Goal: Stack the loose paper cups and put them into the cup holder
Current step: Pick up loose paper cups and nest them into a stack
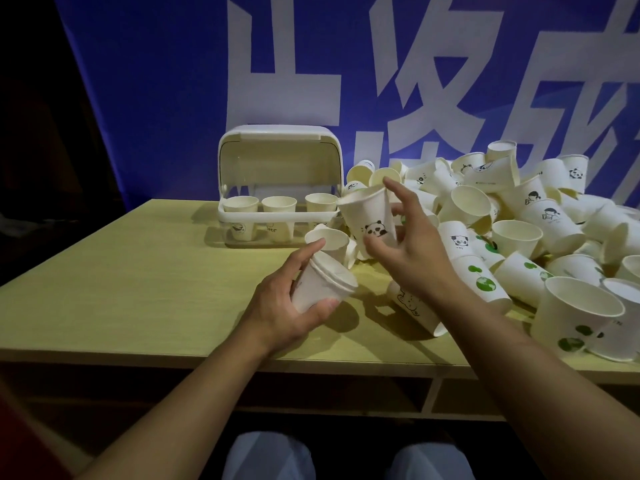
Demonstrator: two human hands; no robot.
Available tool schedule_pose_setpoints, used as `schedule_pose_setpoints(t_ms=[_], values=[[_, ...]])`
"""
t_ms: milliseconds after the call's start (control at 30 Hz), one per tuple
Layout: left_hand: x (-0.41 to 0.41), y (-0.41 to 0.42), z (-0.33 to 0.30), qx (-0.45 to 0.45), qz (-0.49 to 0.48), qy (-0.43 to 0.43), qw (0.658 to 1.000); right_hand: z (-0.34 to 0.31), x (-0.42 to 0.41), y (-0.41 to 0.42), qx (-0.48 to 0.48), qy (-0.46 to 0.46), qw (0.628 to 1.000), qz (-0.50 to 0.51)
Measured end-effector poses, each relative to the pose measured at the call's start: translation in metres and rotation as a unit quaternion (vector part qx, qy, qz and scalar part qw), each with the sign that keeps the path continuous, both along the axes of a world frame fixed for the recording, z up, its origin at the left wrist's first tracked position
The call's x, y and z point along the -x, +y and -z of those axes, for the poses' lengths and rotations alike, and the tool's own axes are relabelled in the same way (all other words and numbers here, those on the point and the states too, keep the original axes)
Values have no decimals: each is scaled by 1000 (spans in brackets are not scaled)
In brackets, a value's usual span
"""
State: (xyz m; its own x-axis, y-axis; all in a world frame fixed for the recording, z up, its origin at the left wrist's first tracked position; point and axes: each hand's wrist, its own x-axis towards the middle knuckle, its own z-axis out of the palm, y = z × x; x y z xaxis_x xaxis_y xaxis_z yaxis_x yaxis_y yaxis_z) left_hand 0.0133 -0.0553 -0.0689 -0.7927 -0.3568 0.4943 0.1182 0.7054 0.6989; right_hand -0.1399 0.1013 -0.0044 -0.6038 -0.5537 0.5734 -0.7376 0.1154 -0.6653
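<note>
My left hand (287, 306) grips a short stack of nested white paper cups (323, 284), tilted with the rims up and to the right. My right hand (412, 251) holds a single white cup with a panda print (369, 218) between thumb and fingers, upright just above and right of the stack. The white cup holder (280, 183) stands at the back of the table with its lid raised; three cup stacks (278, 204) sit in its front row. A big heap of loose cups (519, 220) fills the right side.
The pale wooden table (138, 282) has bare surface on its left half. Loose cups lie near the front right edge, one large with green prints (578, 317). A blue banner with white characters (173, 81) hangs behind. My knees show below the table edge.
</note>
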Motion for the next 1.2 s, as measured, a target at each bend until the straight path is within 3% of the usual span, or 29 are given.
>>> schedule_pose_setpoints(t_ms=[100,233,500,667,800,867,967,1067,1200], values=[[0,2,-1,-4,-3,-7,1000,-2,-22,-3,39,-78,994,-59],[0,3,-2,-2,-35,8,999,14,-45,-5,10,-106,990,-93],[1,2,-3,-17,-39,62,997,25,-43,13,-61,-50,994,-77],[0,3,-2,-6,-28,35,999,16,-26,31,-168,113,976,83],[1,2,-2,-31,-12,39,999,23,-10,43,-352,101,915,172],[1,1,-1,-32,-14,50,998,32,-6,44,-381,72,907,165],[0,0,-1,-38,-8,43,998,31,-2,42,-294,40,944,141],[0,-1,-2,-26,10,25,999,21,-2,34,-91,-31,993,70],[-1,0,-2,-2,30,-3,1000,6,-15,11,80,-99,992,-4]])
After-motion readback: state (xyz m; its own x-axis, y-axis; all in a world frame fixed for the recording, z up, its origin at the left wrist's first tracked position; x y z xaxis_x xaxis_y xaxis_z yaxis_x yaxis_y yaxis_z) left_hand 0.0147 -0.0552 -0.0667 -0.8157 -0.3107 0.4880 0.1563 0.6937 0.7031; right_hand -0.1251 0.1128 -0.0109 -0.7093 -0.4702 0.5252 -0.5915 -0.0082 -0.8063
